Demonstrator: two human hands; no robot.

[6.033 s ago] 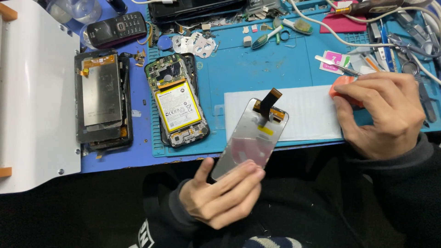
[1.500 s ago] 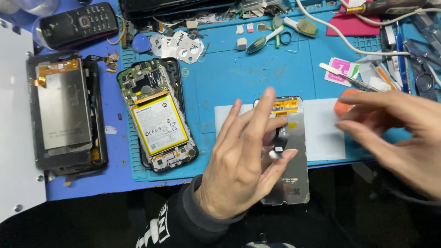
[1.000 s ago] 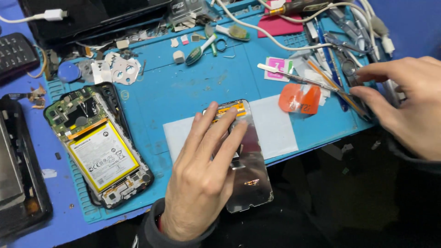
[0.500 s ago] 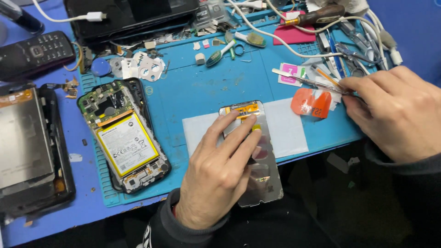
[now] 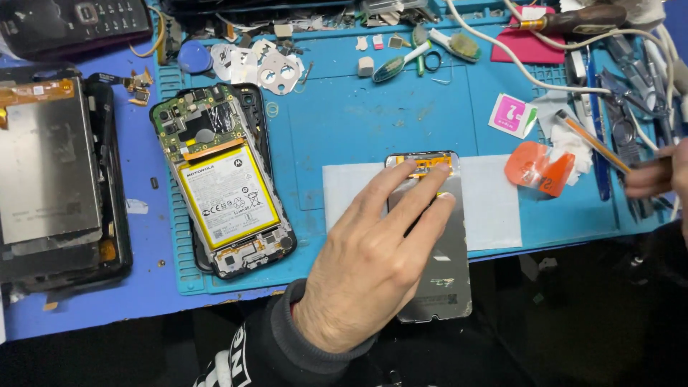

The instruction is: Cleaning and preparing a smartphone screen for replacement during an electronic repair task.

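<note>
The left hand (image 5: 373, 265) lies flat, fingers spread, pressing a grey rectangular phone display panel (image 5: 441, 276) onto a white sheet (image 5: 494, 208) — the panel's lower end juts past the near edge of the blue ridged work mat (image 5: 344, 122). At the frame's right edge, the right hand (image 5: 663, 179) pinches a thin orange-tipped tool (image 5: 591, 140). An opened phone with yellow-labelled battery (image 5: 222, 179) lies well left on the crowded tabletop.

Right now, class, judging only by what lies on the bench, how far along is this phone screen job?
Done: the opened phone lies with its back off, battery exposed. In hand: the left hand presses the loose display panel flat on a white sheet, while the right hand picks a thin tool from the tool pile. Left: the panel is not yet on any phone frame.
</note>
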